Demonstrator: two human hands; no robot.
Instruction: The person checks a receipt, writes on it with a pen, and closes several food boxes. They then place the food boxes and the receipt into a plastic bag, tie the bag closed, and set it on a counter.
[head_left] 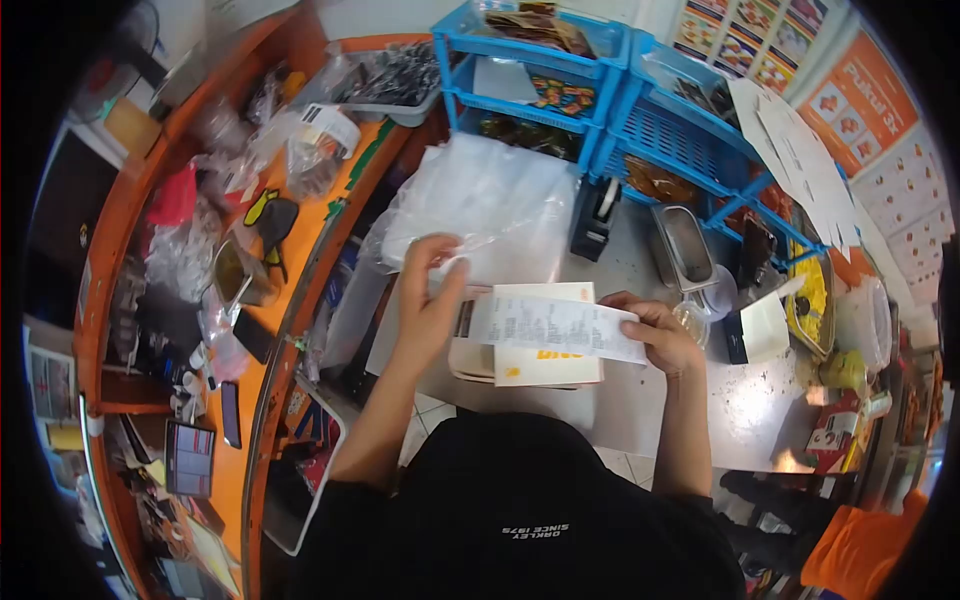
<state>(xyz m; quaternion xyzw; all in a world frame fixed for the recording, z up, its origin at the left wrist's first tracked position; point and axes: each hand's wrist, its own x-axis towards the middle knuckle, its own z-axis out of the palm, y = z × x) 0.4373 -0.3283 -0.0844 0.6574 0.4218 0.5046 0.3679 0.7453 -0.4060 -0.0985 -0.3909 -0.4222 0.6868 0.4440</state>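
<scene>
My right hand (660,333) grips the right end of a long printed receipt (560,326), thumb on top. The receipt lies across a white box (545,373) with orange-yellow lettering, which rests over another flat item at the table's front edge. My left hand (432,295) is over the near edge of a stack of clear plastic bags (490,205), its fingers bent and the thumb held apart from them. Nothing shows between those fingers. A black tape dispenser (597,220) stands just right of the bags.
Blue stacked baskets (670,135) line the back of the metal table (625,410). A steel container (682,248) sits to the right, near a yellow-filled tray (810,300). On the left, an orange counter (290,290) holds phones, bags and a tablet (190,457). Someone's orange clothing (862,545) shows lower right.
</scene>
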